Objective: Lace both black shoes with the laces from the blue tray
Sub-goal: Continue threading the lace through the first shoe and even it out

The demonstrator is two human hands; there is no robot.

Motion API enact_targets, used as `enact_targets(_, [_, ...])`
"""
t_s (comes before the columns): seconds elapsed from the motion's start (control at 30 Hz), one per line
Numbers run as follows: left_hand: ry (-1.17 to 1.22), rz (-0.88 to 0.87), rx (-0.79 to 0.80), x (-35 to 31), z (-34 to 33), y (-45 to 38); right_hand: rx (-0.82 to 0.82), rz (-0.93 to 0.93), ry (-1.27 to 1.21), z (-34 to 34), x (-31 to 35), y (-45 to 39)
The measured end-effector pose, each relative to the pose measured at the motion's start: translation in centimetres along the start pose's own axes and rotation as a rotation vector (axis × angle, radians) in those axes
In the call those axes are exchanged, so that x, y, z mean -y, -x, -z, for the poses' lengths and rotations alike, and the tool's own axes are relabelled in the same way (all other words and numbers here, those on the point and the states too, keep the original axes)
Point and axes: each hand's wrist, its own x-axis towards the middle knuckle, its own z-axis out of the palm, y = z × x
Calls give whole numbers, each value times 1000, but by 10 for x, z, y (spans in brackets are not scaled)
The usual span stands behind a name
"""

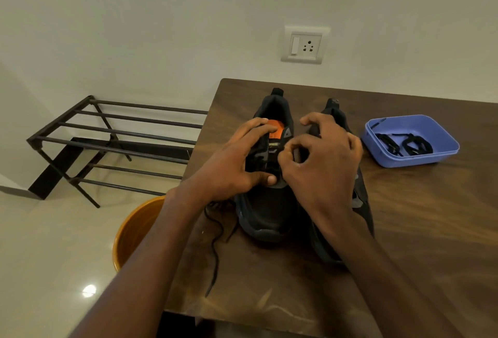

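Left hand grips the left shoe, right hand pinches at its eyelets, hiding the second shoe; blue tray beside

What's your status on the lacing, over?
Left hand grips left shoe, right hand pinching at its eyelets. One lace waits in blue tray. Nothing blocking.

From my remote seat I see only my two forearms entering from about six o'clock, both bare from the frame edge to the wrist with no sleeve, watch, band or ring on them, ending in an ungloved left hand and ungloved right hand with short nails.
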Motion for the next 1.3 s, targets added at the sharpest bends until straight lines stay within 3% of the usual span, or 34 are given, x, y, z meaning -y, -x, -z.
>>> enact_targets(0.13, [56,1,-34,1,-1,0,20,59,83,2,1,0])
enact_targets(0.2, [67,-5,-43,1,-1,0,121,137,162,-3,5,-5])
enact_targets(0.3, [66,-10,-57,2,-1,0,289,109,186,-14,11,-8])
enact_targets(0.37, [73,-13,-56,4,-1,-1,197,102,143,-15,9,-7])
enact_targets(0.47, [70,5,-38,4,-1,-1,-112,-25,20,-3,-2,-5])
enact_targets(0.53, [69,14,-43,4,-1,-2,-201,-66,36,4,-4,-3])
enact_targets(0.6, [80,13,-48,3,-1,-1,-140,-6,130,3,-1,-3])
enact_targets(0.7, [95,-10,-66,3,-2,0,77,129,203,-10,6,-7])
enact_targets(0.8, [104,-18,-72,5,-2,1,198,127,167,-21,7,-7])
enact_targets(0.97, [88,10,-60,3,-1,-1,-230,-22,-20,-4,-6,-8])
enact_targets(1.03, [95,22,-55,2,0,-1,-304,-34,-4,2,-8,-9])
enact_targets(1.1, [101,18,-59,2,0,-1,-200,34,100,2,-4,-10])
enact_targets(1.2, [113,-5,-75,5,-1,0,106,152,211,-7,7,-11])
enact_targets(1.3, [110,-13,-75,7,-2,0,257,110,210,-16,11,-10])
